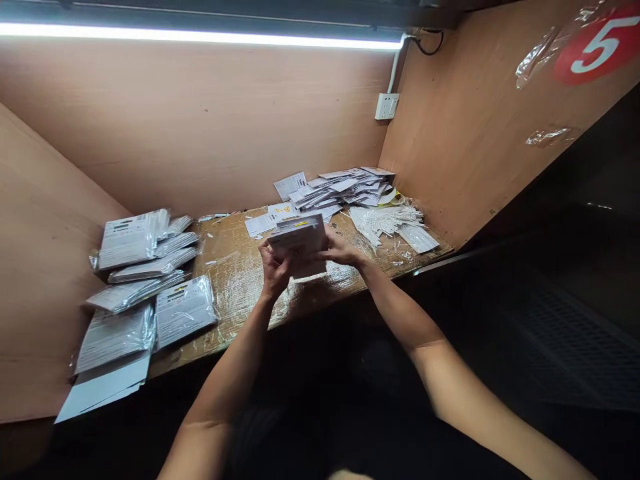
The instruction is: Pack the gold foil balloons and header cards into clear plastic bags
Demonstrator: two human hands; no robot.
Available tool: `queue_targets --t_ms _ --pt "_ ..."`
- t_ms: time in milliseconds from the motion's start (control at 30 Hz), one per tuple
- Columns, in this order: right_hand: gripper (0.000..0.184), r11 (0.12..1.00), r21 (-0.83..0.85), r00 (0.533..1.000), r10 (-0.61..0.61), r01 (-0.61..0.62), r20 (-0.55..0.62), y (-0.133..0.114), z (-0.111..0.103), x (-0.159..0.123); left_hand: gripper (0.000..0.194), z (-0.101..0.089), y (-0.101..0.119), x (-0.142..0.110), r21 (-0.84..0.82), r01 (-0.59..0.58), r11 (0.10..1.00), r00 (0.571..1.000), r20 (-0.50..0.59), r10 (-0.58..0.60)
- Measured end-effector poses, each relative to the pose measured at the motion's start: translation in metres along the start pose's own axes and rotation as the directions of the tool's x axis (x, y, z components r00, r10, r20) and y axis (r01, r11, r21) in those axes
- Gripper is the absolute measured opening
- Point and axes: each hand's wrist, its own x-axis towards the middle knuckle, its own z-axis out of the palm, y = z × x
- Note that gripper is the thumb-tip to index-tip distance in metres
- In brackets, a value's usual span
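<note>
The person's left hand (275, 268) and right hand (340, 248) are both raised just above the bench, gripping a white packet (297, 240) between them. The left hand is curled around the packet's near left side, with its fingers bent over the edge. The right hand reaches in from the right, its fingers spread and pressed against the packet's right side. The packet is tilted and looks like several layers of card and paper, with a small yellow mark on top. It is held over the middle of the bench (235, 287), which is wrapped in shiny clear plastic.

To the left, plastic-wrapped white packs (135, 287) lie in overlapping rows, partly on the bench and partly against the left wooden wall (45, 233). A folded white card (103, 390) sits at their near end, hanging past the bench edge. At the far end, against the back wooden wall (200, 127), is a loose heap of paper leaflets (340, 190). To its right lies a bundle of thin white cables (385, 223), with a white card (419, 238) just beside it.

Higher up, a white wall socket (387, 105) is fixed near the far right corner, below a bright strip light (200, 33). A red sticker with a white number 5 (597, 47) is on the right wooden wall (465, 133).
</note>
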Motion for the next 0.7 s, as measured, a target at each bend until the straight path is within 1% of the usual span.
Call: queue_targets --t_ms 33,100,133,200,267,300,333,367,433,467,500,533,600,667,700 --pt "0.091 1.0 -0.014 1.0 -0.027 0.027 -0.009 0.006 0.003 -0.002 0.099 -0.008 0.0 -0.001 0.038 -0.009 0.999 0.997 0.075 0.006" --pt "0.101 1.0 0.007 1.0 -0.015 0.015 -0.009 0.021 0.01 -0.007 0.121 -0.024 -0.003 -0.006 0.106 -0.008 0.994 0.979 0.205 -0.014" --pt "0.105 0.999 0.03 1.0 0.011 -0.011 -0.003 0.03 0.015 -0.01 0.126 -0.03 -0.006 -0.01 0.141 -0.006 0.99 0.97 0.241 -0.029" --pt "0.112 0.995 0.082 0.998 0.06 -0.059 -0.002 0.045 0.025 -0.02 0.125 -0.038 -0.012 -0.021 0.197 -0.008 0.98 0.966 0.254 -0.043" --pt "0.115 0.992 0.102 0.996 0.082 -0.08 -0.017 0.054 0.034 -0.03 0.118 -0.04 -0.013 -0.033 0.203 0.014 0.979 0.968 0.242 -0.064" --pt "0.115 0.993 0.09 0.996 0.085 -0.082 -0.024 0.056 0.039 -0.035 0.115 -0.039 -0.011 -0.04 0.182 0.054 0.982 0.969 0.227 -0.096" --pt "0.114 0.994 0.068 0.996 0.087 -0.085 -0.028 0.057 0.043 -0.039 0.112 -0.036 -0.008 -0.046 0.146 0.118 0.982 0.968 0.204 -0.147" --pt "0.113 0.995 0.037 0.996 0.09 -0.089 -0.028 0.057 0.046 -0.043 0.109 -0.033 -0.005 -0.052 0.093 0.199 0.976 0.964 0.163 -0.212" --pt "0.109 0.995 -0.04 0.995 0.09 -0.091 -0.033 0.056 0.05 -0.047 0.104 -0.025 0.003 -0.062 -0.027 0.345 0.938 0.938 0.056 -0.343" --pt "0.107 0.993 -0.076 0.995 0.085 -0.088 -0.045 0.055 0.052 -0.048 0.102 -0.022 0.006 -0.065 -0.071 0.381 0.922 0.924 0.009 -0.382" --pt "0.105 0.991 -0.105 0.995 0.077 -0.084 -0.066 0.054 0.054 -0.048 0.098 -0.018 0.008 -0.067 -0.095 0.393 0.915 0.918 -0.02 -0.397" --pt "0.102 0.988 -0.128 0.993 0.069 -0.081 -0.096 0.053 0.056 -0.048 0.093 -0.015 0.01 -0.067 -0.104 0.39 0.915 0.918 -0.031 -0.395" --pt "0.098 0.981 -0.172 0.985 0.061 -0.089 -0.16 0.046 0.06 -0.046 0.076 -0.011 0.011 -0.067 -0.121 0.385 0.915 0.921 -0.009 -0.389" --pt "0.092 0.966 -0.229 0.974 0.074 -0.124 -0.214 0.034 0.066 -0.045 0.056 -0.01 0.012 -0.065 -0.181 0.411 0.893 0.91 0.03 -0.413" --pt "0.088 0.952 -0.264 0.966 0.088 -0.153 -0.242 0.026 0.071 -0.046 0.049 -0.009 0.013 -0.064 -0.232 0.433 0.871 0.899 0.048 -0.434"
